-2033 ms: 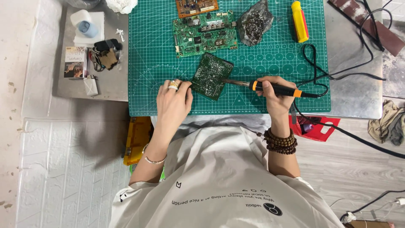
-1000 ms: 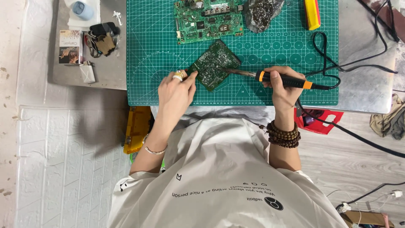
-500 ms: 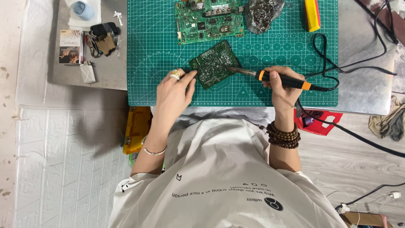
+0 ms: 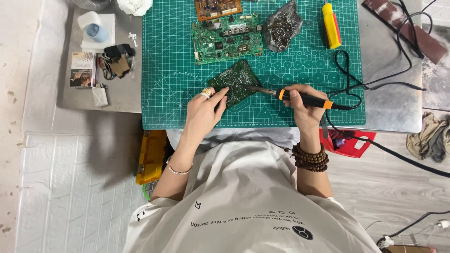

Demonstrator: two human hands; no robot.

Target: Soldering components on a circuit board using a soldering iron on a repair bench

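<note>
Near the tabletop's front edge, left hand [image 4: 205,110] pins the tilted circuit board [image 4: 234,83]; right hand [image 4: 303,104] grips the soldering iron [image 4: 300,98], tip touching the board's right edge.

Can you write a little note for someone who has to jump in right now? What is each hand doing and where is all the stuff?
Left hand: fingers pressed on the small green circuit board, holding it flat on the green cutting mat.
Right hand: gripping the soldering iron, tip at the board's right edge.
Nearby: a bigger circuit board and a pile of metal bits at the top of the mat, a yellow tool to their right.
Done: board held, iron at its edge.
Left: cannot tell how many spots remain.
</note>
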